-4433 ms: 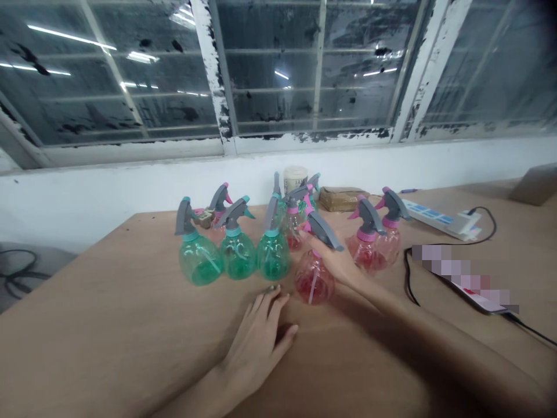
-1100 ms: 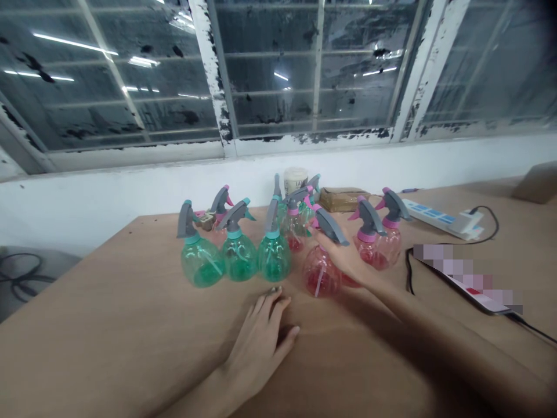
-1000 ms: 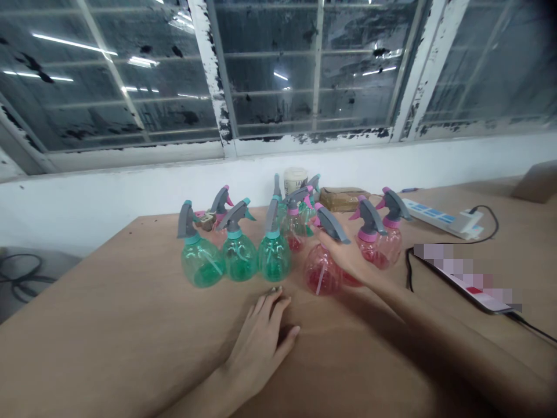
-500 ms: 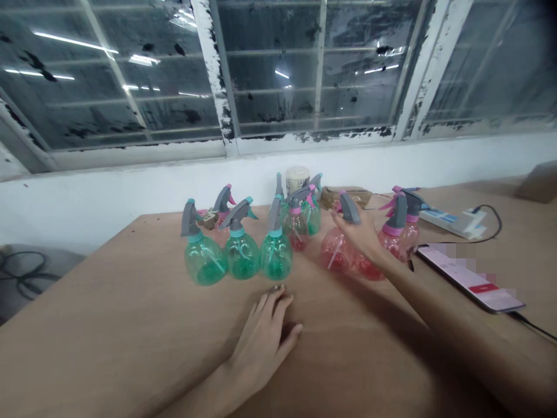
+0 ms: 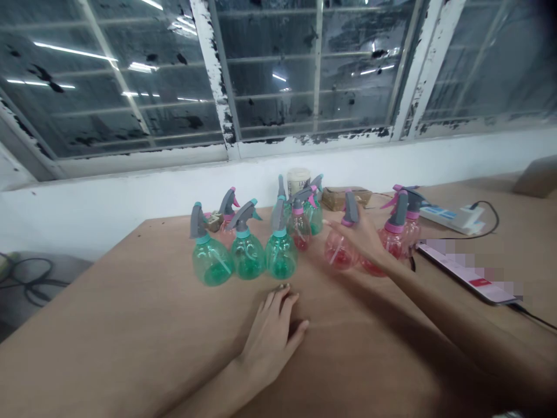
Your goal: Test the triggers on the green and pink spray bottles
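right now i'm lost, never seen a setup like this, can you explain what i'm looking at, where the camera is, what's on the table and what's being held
There is no machine here, just a person with two bare hands. The only view comes from a camera worn on the head, looking forward and down.

The left hand rests on the table, holding nothing. The right hand is at a pink spray bottle, near its neck; how firmly it grips, I can't tell.

Three green spray bottles stand in front to the left, with more bottles behind. Farther right are a white power strip and a phone, its screen partly blurred out.
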The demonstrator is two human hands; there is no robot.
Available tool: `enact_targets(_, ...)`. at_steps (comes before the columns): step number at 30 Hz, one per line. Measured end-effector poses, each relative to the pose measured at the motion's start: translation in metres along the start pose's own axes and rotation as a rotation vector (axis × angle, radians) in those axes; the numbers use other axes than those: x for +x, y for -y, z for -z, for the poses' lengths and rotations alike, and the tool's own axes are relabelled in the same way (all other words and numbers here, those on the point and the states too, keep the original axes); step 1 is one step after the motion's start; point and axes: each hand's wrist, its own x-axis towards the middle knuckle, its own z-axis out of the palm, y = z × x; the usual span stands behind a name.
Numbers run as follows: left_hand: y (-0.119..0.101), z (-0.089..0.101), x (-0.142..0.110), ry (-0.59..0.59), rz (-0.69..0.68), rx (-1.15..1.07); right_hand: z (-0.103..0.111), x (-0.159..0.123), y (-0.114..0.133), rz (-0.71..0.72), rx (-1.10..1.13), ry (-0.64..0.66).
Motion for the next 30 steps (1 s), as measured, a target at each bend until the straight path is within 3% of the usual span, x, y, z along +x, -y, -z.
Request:
enact_targets(7,0.000,-0.002,0.002,0.010,0.007,0.001,0.026,-0.032,0.012,0.097,-0.090,-0.085)
enact_targets(10,0.001,-0.003,0.002,0.004,0.001,0.001,0.040,-0.060,0.032,0.165,-0.067,-0.143)
enact_targets(12,0.001,-0.003,0.001,0.001,-0.003,0.003,0.041,-0.071,0.049,0.199,0.017,-0.080)
enact_targets(14,0.001,-0.003,0.001,-0.002,-0.002,0.005,0.029,-0.073,0.062,0.170,0.073,0.056)
enact_targets(17,0.001,-0.004,0.001,-0.023,-0.001,0.006,-0.006,-0.060,0.070,0.115,0.151,0.193)
enact_targets(20,0.001,-0.003,0.001,-0.029,-0.001,0.009,-0.045,-0.044,0.074,0.059,0.197,0.203)
enact_targets(23,0.000,-0.003,0.001,-0.009,0.009,0.006,-0.071,-0.037,0.082,0.002,0.132,0.188)
enact_targets(27,-0.004,0.000,-0.001,-0.014,0.024,-0.084,-0.083,-0.040,0.094,-0.043,-0.118,0.227)
enact_targets(30,-0.007,0.004,-0.001,-0.074,0.047,-0.210,-0.081,-0.042,0.090,0.009,-0.160,0.253)
